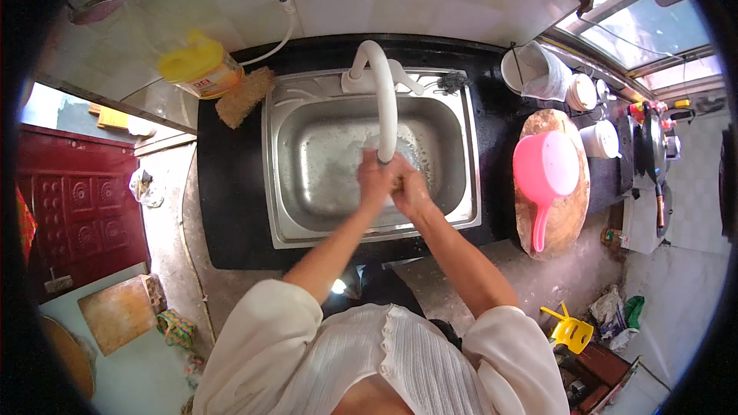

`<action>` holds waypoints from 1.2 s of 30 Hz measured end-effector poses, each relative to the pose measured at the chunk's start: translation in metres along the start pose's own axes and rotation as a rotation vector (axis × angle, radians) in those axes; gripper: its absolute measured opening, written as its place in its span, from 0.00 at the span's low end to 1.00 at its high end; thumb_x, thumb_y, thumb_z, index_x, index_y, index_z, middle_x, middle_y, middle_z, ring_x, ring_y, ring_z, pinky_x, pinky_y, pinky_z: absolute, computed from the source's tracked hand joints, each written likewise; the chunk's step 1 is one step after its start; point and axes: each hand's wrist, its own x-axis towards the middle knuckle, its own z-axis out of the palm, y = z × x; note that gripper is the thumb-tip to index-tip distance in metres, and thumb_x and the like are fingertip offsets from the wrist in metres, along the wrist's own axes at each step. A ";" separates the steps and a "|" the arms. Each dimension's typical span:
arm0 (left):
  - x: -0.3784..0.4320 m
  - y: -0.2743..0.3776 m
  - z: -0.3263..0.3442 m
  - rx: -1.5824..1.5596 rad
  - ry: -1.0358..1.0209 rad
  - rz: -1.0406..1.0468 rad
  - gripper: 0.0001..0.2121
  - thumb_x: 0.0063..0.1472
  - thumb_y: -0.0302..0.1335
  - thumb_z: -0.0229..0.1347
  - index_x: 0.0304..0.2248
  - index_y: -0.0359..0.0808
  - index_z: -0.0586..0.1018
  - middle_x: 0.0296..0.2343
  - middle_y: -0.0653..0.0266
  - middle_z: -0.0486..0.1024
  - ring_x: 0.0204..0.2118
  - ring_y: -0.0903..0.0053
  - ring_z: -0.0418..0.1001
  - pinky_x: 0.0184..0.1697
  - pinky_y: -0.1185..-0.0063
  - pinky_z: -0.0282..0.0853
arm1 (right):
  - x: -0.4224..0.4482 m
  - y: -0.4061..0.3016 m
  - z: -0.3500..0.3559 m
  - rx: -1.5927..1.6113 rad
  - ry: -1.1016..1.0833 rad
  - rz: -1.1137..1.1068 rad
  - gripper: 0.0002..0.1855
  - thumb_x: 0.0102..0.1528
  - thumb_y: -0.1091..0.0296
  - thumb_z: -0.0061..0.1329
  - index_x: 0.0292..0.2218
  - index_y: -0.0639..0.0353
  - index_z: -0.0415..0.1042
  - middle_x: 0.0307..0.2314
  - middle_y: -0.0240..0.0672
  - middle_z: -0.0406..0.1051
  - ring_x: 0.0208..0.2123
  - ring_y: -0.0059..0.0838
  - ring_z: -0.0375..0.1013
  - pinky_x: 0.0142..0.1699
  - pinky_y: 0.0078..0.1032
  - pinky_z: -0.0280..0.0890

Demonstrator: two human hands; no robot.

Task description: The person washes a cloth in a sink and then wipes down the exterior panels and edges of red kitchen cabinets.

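Note:
My left hand (375,180) and my right hand (411,187) are close together over the stainless steel sink (323,155), just below the spout of the white gooseneck faucet (387,98). The spout partly covers both hands. My left hand is blurred. The fingers of my right hand curl towards the left one. A small dark patch shows between them, and I cannot tell whether it is an object or shadow. Water drops and ripples mark the sink floor behind the hands.
A yellow-lidded tub (202,66) and a loofah (245,98) stand left of the sink. A dark scouring pad (452,82) sits on its back right corner. On the right, a pink dipper (545,164) rests on a round wooden chopping board (556,236). Beyond is a wok (651,144).

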 end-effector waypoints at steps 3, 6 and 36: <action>0.052 -0.039 -0.061 -0.299 0.075 -0.117 0.17 0.52 0.36 0.52 0.40 0.35 0.72 0.35 0.57 0.72 0.41 0.66 0.69 0.45 0.74 0.63 | -0.008 0.011 0.040 0.041 -0.059 0.052 0.16 0.54 0.71 0.35 0.45 0.61 0.63 0.37 0.35 0.66 0.40 0.28 0.66 0.44 0.21 0.62; 0.013 0.046 -0.042 -0.967 -0.289 -0.673 0.14 0.51 0.34 0.54 0.36 0.34 0.74 0.31 0.61 0.73 0.34 0.70 0.72 0.39 0.74 0.67 | -0.001 -0.008 -0.005 -0.131 -0.003 -0.058 0.21 0.53 0.75 0.34 0.49 0.61 0.60 0.39 0.37 0.65 0.43 0.29 0.65 0.48 0.23 0.60; 0.008 0.077 -0.061 0.123 -0.290 -0.024 0.22 0.56 0.46 0.50 0.36 0.32 0.71 0.28 0.65 0.69 0.33 0.79 0.67 0.38 0.79 0.63 | 0.010 -0.055 0.028 -1.001 0.096 -0.440 0.14 0.52 0.58 0.47 0.34 0.60 0.66 0.25 0.34 0.66 0.27 0.26 0.64 0.33 0.24 0.61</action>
